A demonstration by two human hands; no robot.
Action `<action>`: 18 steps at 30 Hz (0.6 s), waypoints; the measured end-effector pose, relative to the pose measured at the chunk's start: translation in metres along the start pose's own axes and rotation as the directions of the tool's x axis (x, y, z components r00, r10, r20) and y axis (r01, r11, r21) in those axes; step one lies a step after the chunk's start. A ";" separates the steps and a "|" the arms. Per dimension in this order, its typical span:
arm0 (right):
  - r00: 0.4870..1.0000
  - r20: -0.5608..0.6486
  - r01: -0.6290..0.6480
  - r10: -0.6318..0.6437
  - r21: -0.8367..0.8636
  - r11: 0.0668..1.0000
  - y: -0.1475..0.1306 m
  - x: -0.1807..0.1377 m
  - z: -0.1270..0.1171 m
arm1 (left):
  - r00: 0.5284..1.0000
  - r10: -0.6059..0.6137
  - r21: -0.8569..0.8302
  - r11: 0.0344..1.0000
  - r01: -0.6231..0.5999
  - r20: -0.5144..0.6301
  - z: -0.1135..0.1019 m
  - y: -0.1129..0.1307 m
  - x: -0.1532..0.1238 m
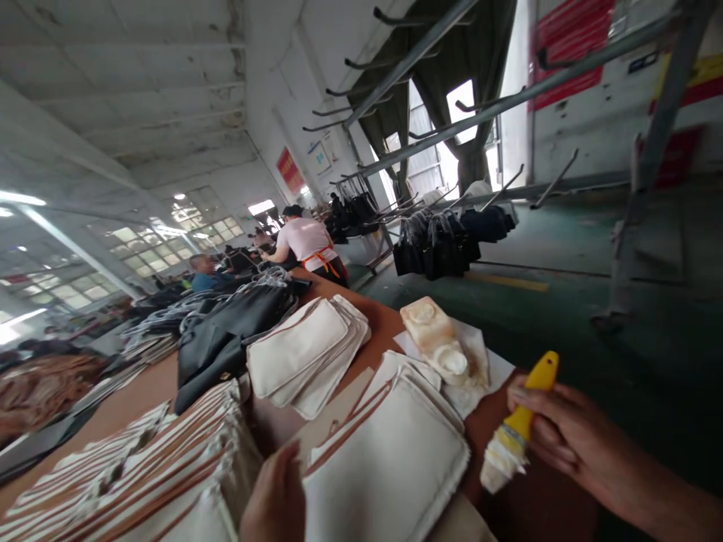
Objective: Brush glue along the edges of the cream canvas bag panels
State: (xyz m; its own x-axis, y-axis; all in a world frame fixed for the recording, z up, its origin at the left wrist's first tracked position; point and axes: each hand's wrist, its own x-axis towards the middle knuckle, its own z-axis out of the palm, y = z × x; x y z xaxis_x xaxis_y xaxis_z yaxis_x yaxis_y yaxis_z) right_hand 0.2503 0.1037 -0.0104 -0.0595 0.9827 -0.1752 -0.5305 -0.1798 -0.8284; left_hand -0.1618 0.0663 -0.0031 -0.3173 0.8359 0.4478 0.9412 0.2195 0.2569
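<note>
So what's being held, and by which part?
The right hand holds a brush by its yellow handle. The left hand is at the edge of a pouch; any grip is unclear.

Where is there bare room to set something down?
Bare brown tabletop shows between the rear cream stack and white paper; between the front cream stack and the brush in the right hand; and, at left, between the row of cream pieces and black bags. It is crowded around the left hand, between that row and the front stack.
</note>
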 end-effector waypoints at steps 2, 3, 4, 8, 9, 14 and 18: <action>1.000 -0.009 0.008 -0.007 0.047 0.999 -0.007 0.000 -0.008 | 0.985 0.070 -0.021 0.997 -0.068 0.160 0.031 0.062 0.004; 1.000 -0.026 0.009 -0.007 0.060 0.998 -0.011 0.000 -0.014 | 0.968 0.100 -0.028 0.995 -0.096 0.232 0.046 0.089 0.008; 0.999 -0.044 0.008 -0.005 0.067 0.998 -0.014 -0.001 -0.020 | 0.956 0.116 -0.028 0.993 -0.113 0.269 0.060 0.111 0.012; 0.995 -0.096 0.004 0.004 0.084 0.996 -0.028 -0.002 -0.051 | 0.906 0.117 0.004 0.992 -0.129 0.408 0.093 0.154 0.032; 0.995 -0.102 0.007 0.002 0.089 0.996 -0.030 -0.002 -0.058 | 0.893 0.104 0.016 0.992 -0.123 0.438 0.096 0.157 0.036; 0.995 -0.101 0.032 -0.022 0.097 0.995 -0.029 0.003 -0.082 | 0.817 0.099 -0.016 0.994 -0.109 0.568 0.099 0.151 0.054; 0.998 -0.060 0.016 -0.009 0.116 0.993 -0.022 0.004 -0.080 | 0.796 0.102 -0.038 0.994 -0.100 0.596 0.098 0.146 0.059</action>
State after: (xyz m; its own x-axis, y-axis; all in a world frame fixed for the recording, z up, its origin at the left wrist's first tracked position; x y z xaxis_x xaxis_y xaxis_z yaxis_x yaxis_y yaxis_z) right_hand 0.3293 0.1085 -0.0359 -0.0039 0.9798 -0.1999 -0.6260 -0.1583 -0.7636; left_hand -0.0314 0.1976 -0.0231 -0.0868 0.9880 -0.1278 0.9631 0.1160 0.2429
